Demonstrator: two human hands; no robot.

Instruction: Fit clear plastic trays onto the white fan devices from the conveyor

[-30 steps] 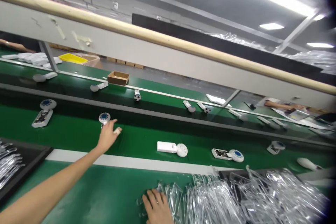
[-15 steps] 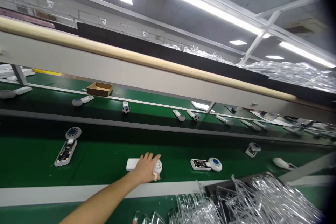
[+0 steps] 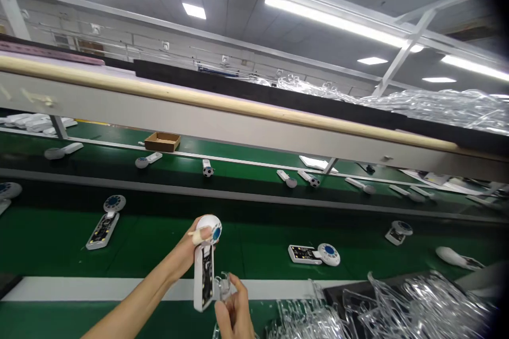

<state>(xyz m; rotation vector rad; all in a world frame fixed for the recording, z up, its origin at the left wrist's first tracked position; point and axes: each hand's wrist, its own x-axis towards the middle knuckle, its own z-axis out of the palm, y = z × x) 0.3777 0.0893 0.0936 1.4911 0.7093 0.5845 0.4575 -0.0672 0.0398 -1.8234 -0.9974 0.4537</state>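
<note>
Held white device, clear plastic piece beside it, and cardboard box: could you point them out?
Held white device (image 3: 207, 276), head view: dark open face of its lower section.
Clear plastic piece (image 3: 223, 288), head view: its visible middle.
Cardboard box (image 3: 159, 145), head view: its front wall.

Shows white on the held round-headed plastic device (image 3: 198, 278), blue at its head's centre, black on its long circuit board (image 3: 207, 275); green along the flat belt (image 3: 256, 243); black-and-white football patches on a small ball-shaped head (image 3: 208, 171).

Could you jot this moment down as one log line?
left hand: holds white gadget by round head | right hand: holds clear plastic piece beside gadget | right side: clear plastic pile
</note>
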